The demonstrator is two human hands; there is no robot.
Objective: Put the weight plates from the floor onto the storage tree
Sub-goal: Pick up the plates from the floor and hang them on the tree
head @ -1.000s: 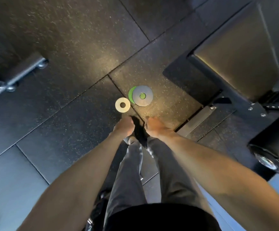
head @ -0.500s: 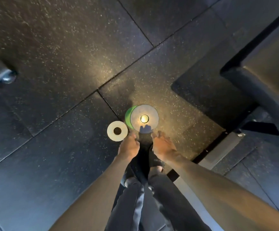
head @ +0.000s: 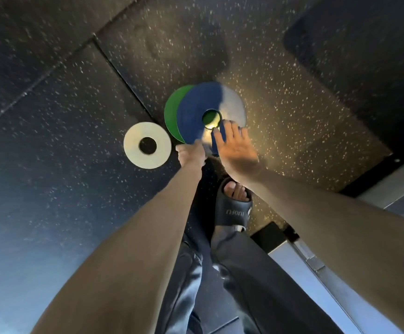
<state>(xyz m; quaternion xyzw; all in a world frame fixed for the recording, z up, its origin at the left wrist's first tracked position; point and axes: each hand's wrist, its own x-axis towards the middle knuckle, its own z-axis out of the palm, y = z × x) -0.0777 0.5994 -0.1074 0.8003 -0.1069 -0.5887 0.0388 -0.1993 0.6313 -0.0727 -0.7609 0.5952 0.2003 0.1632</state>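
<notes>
Blue plate [head: 196,112] lies on green plate [head: 173,112], both on speckled black rubber floor tiles [head: 75,189]; white plate [head: 147,145] just beside. Left hand [head: 191,154] at blue plate's near rim, finger state unclear. Right hand [head: 236,147] fingers extended, close together, on plate's top.

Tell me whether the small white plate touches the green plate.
Apart. The head view shows dark floor between the small white weight plate and the green weight plate.

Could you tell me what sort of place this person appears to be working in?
Most likely a gym or weight room. The floor is dark speckled rubber tiling, and small weight plates lie on it: a white plate on its own, and a blue plate resting on a green plate.
</notes>
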